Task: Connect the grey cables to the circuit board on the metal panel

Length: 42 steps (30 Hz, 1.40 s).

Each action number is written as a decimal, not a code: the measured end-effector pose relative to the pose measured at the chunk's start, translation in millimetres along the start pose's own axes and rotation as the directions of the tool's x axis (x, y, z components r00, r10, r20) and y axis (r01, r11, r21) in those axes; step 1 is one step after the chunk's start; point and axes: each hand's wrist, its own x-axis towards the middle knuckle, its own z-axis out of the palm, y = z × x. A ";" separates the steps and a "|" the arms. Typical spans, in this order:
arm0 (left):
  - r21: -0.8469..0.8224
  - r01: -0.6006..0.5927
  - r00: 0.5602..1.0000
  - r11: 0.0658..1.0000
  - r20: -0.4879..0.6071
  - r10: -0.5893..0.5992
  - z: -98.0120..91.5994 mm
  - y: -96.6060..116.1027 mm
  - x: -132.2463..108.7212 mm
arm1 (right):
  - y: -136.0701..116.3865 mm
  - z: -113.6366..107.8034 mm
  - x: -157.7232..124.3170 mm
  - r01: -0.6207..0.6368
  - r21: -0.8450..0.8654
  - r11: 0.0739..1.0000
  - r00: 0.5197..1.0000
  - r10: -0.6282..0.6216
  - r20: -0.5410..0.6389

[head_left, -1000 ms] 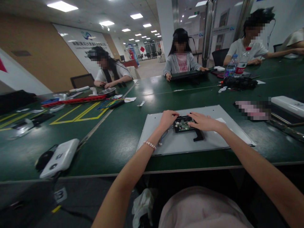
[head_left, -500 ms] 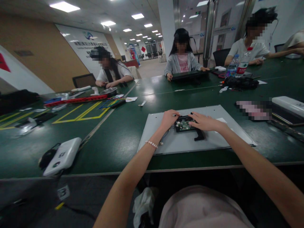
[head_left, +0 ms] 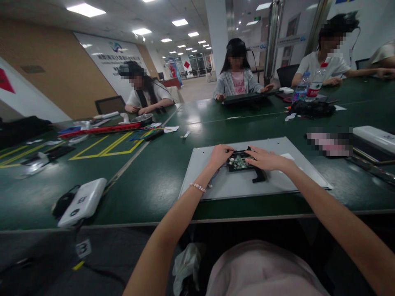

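A green circuit board point(head_left: 239, 161) in a black frame lies on a flat pale-grey panel point(head_left: 197, 164) in front of me. My left hand point(head_left: 220, 155) is closed at the frame's upper left corner, its fingertips bent onto the edge. Over the right side of the board rests my right hand point(head_left: 265, 158), fingers stretched out and apart, touching the frame and the board. A black bracket arm point(head_left: 259, 176) juts out from under that hand. Thin cables show beside my left wrist.
The panel lies by the front edge of a green table point(head_left: 132, 197). At left is a white power bank point(head_left: 83, 202) with a cable; at right, a phone-like slab and a white device point(head_left: 375, 137). Bottles point(head_left: 315, 84) stand farther back. Several people sit around the table.
My hands and the board stay almost in place. The view has shifted very slightly. Across the table, a person's hand has lifted a little from a dark flat panel.
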 end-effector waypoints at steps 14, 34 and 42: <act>-0.123 0.065 0.990 0.990 -0.119 -0.080 0.6 -2.4 0.7 | -4.8 -1.2 -3.4 -0.008 0.012 1.000 0.997 0.009 -0.080; 0.416 0.369 0.914 0.831 -0.325 -0.243 -71.6 -40.8 23.3 | -0.8 -2.6 -1.1 0.045 0.008 0.999 0.985 -0.043 -0.165; 0.603 0.464 0.884 0.649 -0.278 -0.375 -94.9 -127.7 19.7 | -3.0 -3.9 -1.4 0.040 0.019 0.999 0.984 -0.036 -0.175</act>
